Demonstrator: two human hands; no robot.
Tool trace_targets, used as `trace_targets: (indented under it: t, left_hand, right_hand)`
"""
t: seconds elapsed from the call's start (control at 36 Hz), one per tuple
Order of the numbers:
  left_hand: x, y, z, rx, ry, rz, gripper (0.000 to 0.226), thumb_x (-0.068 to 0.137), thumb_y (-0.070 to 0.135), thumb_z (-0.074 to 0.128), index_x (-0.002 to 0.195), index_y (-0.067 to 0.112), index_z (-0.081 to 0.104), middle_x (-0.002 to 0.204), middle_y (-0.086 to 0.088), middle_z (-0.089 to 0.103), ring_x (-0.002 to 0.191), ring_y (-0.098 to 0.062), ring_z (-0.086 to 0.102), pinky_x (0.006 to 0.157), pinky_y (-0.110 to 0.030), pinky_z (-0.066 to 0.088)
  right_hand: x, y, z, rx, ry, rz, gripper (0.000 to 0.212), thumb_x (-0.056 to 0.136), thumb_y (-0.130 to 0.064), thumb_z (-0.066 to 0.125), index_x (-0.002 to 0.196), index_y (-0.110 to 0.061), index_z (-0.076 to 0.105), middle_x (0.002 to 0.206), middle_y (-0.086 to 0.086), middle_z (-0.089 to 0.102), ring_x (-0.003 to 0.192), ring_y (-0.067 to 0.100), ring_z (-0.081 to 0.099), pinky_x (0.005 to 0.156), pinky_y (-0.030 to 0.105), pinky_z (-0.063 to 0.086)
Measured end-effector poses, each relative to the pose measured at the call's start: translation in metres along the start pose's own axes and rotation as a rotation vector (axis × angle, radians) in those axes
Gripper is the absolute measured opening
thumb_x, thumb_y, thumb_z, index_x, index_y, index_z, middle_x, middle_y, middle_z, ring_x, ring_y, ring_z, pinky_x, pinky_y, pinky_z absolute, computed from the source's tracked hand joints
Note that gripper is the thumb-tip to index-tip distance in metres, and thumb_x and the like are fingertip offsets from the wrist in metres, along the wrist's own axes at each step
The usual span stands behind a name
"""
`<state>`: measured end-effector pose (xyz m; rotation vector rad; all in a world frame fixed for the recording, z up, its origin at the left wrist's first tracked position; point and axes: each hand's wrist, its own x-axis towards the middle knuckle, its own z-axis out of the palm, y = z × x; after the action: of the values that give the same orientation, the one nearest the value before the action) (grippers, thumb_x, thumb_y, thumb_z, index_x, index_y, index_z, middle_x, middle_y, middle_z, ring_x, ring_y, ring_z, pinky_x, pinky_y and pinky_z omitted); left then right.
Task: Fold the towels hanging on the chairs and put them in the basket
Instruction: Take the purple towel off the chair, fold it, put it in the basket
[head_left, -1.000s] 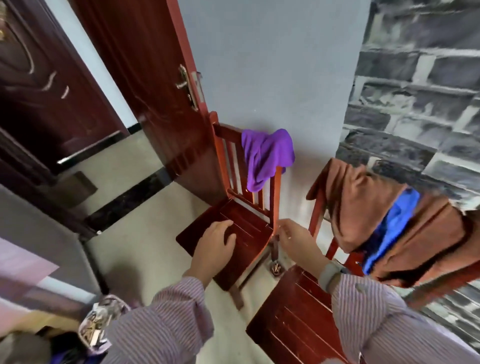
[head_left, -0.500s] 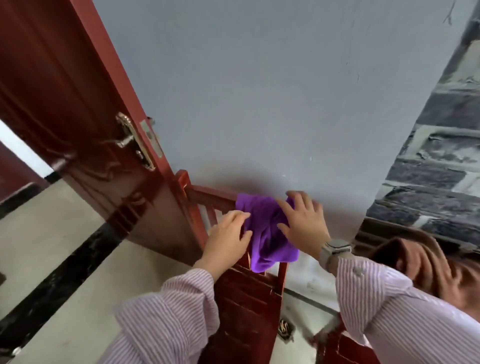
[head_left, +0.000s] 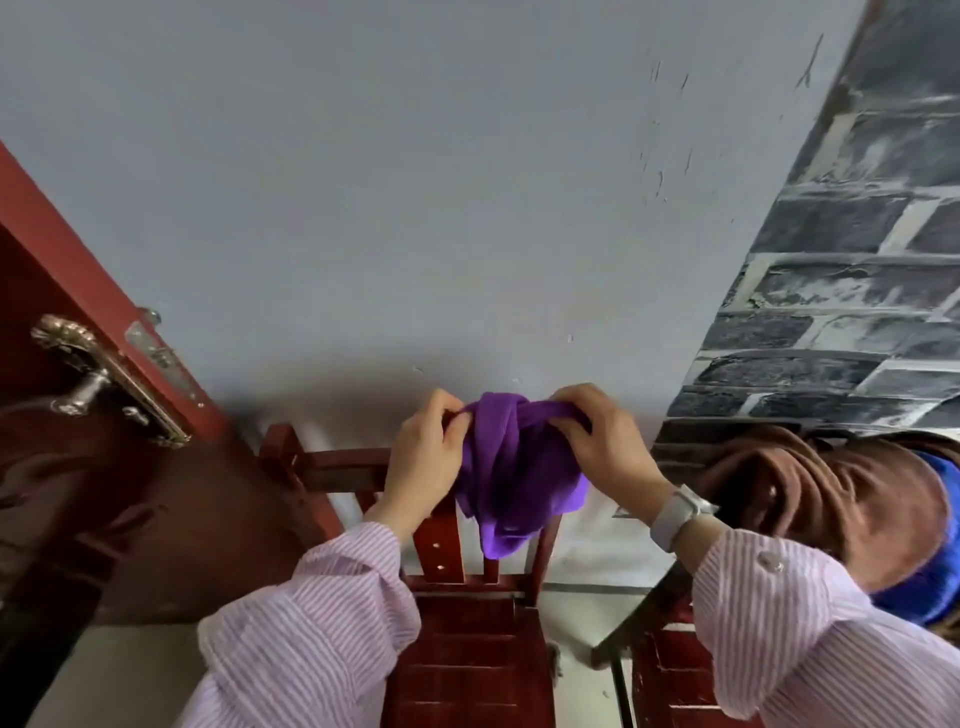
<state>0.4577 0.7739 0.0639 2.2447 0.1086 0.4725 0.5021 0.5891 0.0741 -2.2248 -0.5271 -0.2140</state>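
Observation:
A purple towel (head_left: 511, 478) hangs bunched over the top rail of a red wooden chair (head_left: 467, 639) against the grey wall. My left hand (head_left: 423, 457) pinches the towel's upper left edge. My right hand (head_left: 602, 441) grips its upper right part. On the back of a second red chair (head_left: 670, 670) at the right lie a brown towel (head_left: 841, 488) and a blue towel (head_left: 930, 577). No basket is in view.
A dark red door (head_left: 104, 493) with a brass handle (head_left: 78, 395) stands open at the left. A grey wall (head_left: 415, 182) is straight ahead, a brick-patterned wall (head_left: 841, 291) at the right. Pale floor shows below the chairs.
Both hands rose from the chair seats to the purple towel and now grasp its top. The view has swung upward and closer to the chair back.

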Motion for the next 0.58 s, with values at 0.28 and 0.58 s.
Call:
trace_targets:
  t: [0.28, 0.58]
  left_hand:
    - [-0.034, 0.068, -0.064, -0.105, 0.171, 0.080, 0.007, 0.088, 0.015, 0.057, 0.083, 0.013, 0.052, 0.072, 0.004, 0.054, 0.068, -0.017, 0.051, 0.059, -0.021, 0.031]
    - [-0.141, 0.106, -0.078, 0.035, -0.150, 0.041, 0.015, 0.087, 0.017, 0.058, 0.073, 0.019, 0.054, 0.078, 0.004, 0.060, 0.075, -0.013, 0.058, 0.068, -0.019, 0.041]
  right_hand:
    - [-0.051, -0.039, -0.084, 0.039, 0.344, 0.025, 0.021, 0.086, -0.019, 0.053, 0.103, -0.009, 0.059, 0.095, 0.001, 0.061, 0.087, 0.012, 0.053, 0.078, 0.019, 0.037]
    - [-0.194, -0.010, -0.077, -0.250, 0.013, 0.392, 0.037, 0.083, -0.017, 0.057, 0.120, -0.019, 0.058, 0.121, 0.009, 0.059, 0.111, 0.029, 0.056, 0.095, 0.042, 0.044]
